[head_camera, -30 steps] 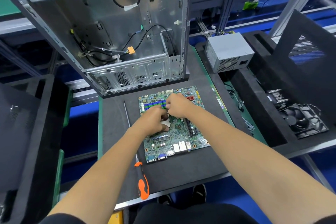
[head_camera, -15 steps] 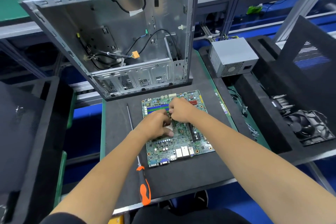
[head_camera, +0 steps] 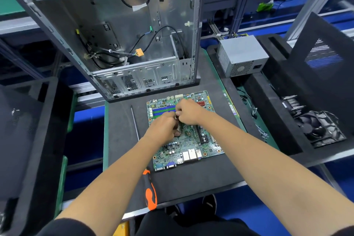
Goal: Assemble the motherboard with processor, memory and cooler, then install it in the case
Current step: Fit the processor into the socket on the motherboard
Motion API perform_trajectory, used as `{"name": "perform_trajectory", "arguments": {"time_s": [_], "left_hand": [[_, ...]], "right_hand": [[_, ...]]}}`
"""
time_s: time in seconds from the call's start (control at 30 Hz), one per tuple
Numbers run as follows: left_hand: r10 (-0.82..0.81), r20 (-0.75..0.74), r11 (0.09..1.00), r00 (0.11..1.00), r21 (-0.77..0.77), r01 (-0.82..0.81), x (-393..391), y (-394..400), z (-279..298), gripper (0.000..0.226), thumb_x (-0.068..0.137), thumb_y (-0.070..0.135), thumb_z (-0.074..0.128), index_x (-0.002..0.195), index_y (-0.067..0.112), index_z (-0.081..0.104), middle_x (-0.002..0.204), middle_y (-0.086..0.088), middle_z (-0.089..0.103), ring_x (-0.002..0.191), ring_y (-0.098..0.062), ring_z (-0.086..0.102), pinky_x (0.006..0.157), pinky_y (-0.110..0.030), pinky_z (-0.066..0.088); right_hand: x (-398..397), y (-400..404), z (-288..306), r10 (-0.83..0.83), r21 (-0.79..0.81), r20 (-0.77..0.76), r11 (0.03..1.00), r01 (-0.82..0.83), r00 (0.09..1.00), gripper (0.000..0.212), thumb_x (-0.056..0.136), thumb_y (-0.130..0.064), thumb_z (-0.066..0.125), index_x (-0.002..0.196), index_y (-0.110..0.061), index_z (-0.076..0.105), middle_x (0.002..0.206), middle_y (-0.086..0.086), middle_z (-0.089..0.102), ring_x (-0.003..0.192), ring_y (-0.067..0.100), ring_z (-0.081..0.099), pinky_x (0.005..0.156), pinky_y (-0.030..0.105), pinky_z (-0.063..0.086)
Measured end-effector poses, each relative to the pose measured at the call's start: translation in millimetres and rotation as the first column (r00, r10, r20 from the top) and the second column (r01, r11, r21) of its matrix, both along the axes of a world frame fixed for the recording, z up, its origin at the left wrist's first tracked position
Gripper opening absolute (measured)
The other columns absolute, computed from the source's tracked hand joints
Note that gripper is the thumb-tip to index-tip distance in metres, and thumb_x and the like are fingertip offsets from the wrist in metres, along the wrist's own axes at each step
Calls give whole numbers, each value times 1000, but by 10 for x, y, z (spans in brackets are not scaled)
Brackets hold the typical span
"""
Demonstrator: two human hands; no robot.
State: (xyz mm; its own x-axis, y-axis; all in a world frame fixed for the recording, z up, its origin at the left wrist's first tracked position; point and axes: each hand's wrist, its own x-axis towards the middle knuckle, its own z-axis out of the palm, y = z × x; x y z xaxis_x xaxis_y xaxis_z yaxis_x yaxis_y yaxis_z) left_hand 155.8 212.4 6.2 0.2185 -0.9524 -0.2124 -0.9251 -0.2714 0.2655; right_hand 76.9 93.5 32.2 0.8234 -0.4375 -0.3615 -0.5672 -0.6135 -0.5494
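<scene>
The green motherboard [head_camera: 191, 147] lies flat on the black mat, with blue memory slots at its far left. Both hands meet over the processor socket in the board's middle. My left hand [head_camera: 162, 130] has its fingers curled down on the socket's silver metal frame [head_camera: 178, 130]. My right hand [head_camera: 188, 111] pinches a small metal part, apparently the socket lever [head_camera: 177, 117], at the socket's far edge. The socket itself is mostly hidden by the hands. The open metal case [head_camera: 122, 34] stands behind the board. The black cooler fan [head_camera: 321, 130] lies in the foam tray at right.
An orange-handled screwdriver [head_camera: 150, 191] lies left of the board near the mat's front edge. A grey power supply [head_camera: 241, 55] sits at the back right. A memory stick [head_camera: 230, 105] lies along the mat's right edge. Black foam trays [head_camera: 38, 140] flank the mat.
Both hands stay at the socket. The fingertips have drawn closer together at its far edge, and less of the silver plate shows under my left hand.
</scene>
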Motion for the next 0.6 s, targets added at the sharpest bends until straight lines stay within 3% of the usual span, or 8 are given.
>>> {"name": "perform_trajectory", "arguments": {"time_s": [0.1,0.17,0.27,0.43,0.6], "left_hand": [[50,-125,999,991,-10,-52,42,23,27,24,81,31,72,84,7,70,86,2,38,81,-20,45,65,-29,33],[122,-216,992,969,7,-124,85,-2,70,24,75,29,78,73,7,69,77,3,39,71,-16,40,63,-28,31],[210,-261,978,942,71,-198,82,-82,122,41,68,17,83,52,11,46,57,1,40,55,-16,36,56,-28,31],[308,-124,936,943,215,-277,59,-246,219,39,67,16,83,76,10,46,76,-5,53,77,-27,56,62,-35,43],[326,-59,906,944,305,-294,78,-412,204,35,71,9,79,63,12,45,76,-7,59,73,-24,59,62,-33,45]], "right_hand": [[-18,6,-2,-4,15,7,1000,4,1000,35,91,-1,48,58,-9,39,72,10,46,65,21,40,61,29,35],[-26,7,-7,-5,18,2,1000,5,1000,32,91,-2,48,60,-8,42,70,10,46,65,22,40,62,30,36],[-31,4,-19,0,12,-4,1000,0,1000,32,90,0,48,60,-8,40,67,11,42,64,22,37,59,29,30],[-16,-25,-37,5,-3,3,1000,-5,1000,37,91,-4,50,57,-11,37,66,11,43,60,20,37,53,28,28],[-18,-46,-64,30,-15,1,999,-30,1000,36,90,-4,52,57,-11,39,66,13,47,62,25,46,51,26,32]]}}
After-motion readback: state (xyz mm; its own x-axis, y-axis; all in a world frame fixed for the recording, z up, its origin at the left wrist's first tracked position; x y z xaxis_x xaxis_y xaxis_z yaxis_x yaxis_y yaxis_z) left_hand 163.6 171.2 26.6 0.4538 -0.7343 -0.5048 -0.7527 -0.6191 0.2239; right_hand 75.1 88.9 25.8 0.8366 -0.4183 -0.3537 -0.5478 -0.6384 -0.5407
